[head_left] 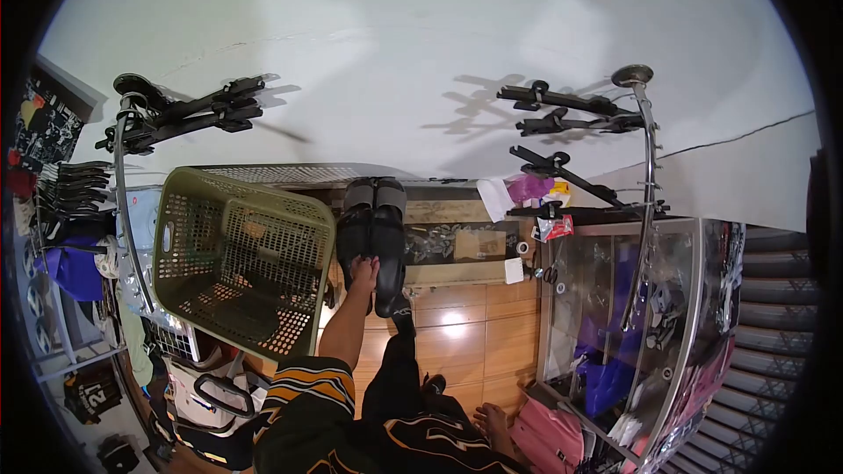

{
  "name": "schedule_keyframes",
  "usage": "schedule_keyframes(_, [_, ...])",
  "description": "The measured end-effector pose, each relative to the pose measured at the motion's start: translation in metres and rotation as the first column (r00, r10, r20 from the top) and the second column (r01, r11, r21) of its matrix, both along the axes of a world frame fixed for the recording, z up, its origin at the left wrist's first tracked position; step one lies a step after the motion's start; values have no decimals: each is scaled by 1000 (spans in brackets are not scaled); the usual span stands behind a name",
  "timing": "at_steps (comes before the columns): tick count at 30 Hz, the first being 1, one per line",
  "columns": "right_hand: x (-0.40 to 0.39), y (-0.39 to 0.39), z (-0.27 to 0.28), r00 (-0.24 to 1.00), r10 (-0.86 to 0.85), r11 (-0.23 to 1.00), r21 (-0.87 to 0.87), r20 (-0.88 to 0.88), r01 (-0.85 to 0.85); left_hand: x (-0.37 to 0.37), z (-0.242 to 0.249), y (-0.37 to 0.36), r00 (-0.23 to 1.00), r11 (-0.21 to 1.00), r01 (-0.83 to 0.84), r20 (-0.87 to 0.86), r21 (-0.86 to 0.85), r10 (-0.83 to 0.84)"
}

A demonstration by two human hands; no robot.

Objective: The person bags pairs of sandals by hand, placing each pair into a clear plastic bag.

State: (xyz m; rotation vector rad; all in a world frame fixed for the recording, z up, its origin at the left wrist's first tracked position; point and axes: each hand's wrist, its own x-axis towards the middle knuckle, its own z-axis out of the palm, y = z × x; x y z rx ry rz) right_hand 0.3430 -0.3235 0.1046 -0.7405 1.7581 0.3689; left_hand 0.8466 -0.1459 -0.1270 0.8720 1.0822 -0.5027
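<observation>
My left hand [364,273] reaches forward with its fingers closed at the lower part of a long black item [386,250]. This item has two side-by-side rounded halves and grey patches at its far end; its exact kind cannot be made out. Close to its left stands a large olive-green perforated plastic basket [320,285], tilted toward me. Low by my right side hangs my right hand [492,422], fingers somewhat apart and nothing seen in it. A pink bag [549,434] is close to that hand.
Metal display racks with black arms rise at left [123,175] and right [648,167]. A glass showcase [698,298] stands on the right. Below lies a shiny wooden floor [457,307]. Hangers [75,189] and a handled case [206,395] crowd the left.
</observation>
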Motion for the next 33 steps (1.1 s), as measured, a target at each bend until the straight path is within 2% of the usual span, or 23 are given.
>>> schedule_keyframes(7, [-3,-2,2,995,43,997,-67,92,-37,-25,54,-6,990,998,48,128,41,-52])
schedule_keyframes(9, [6,0,20,993,50,995,-93,111,-40,-41,61,-4,983,998,55,173,25,-58])
schedule_keyframes(12, [-12,2,16,984,29,992,-123,175,-8,-70,78,-2,906,985,174,390,16,-167])
schedule_keyframes(14, [-29,4,8,974,-9,991,-129,228,39,-92,104,-7,867,973,228,450,28,-216])
schedule_keyframes(17, [-48,-3,4,958,-1,986,-157,285,48,-128,169,-23,784,950,310,557,30,-273])
schedule_keyframes(19, [-58,-10,8,925,42,974,-224,377,47,-154,202,-33,679,905,425,675,-38,-290])
schedule_keyframes(21, [-62,-22,32,906,36,963,-256,422,82,-182,233,-44,616,855,514,723,-71,-311])
schedule_keyframes(26, [-92,-57,109,795,178,824,-529,580,202,-271,330,-95,552,712,697,697,-83,-458])
schedule_keyframes(29, [-124,-74,182,713,270,745,-610,647,271,-323,338,-127,481,559,820,681,-125,-552])
schedule_keyframes(31, [-160,-80,213,609,359,714,-628,707,309,-360,339,-147,423,508,859,653,-67,-629])
schedule_keyframes(32, [-176,-80,230,627,321,692,-628,710,357,-378,341,-159,378,452,890,656,-63,-653])
schedule_keyframes(33, [-192,-80,248,578,375,687,-636,725,351,-399,345,-171,323,379,922,697,-79,-640])
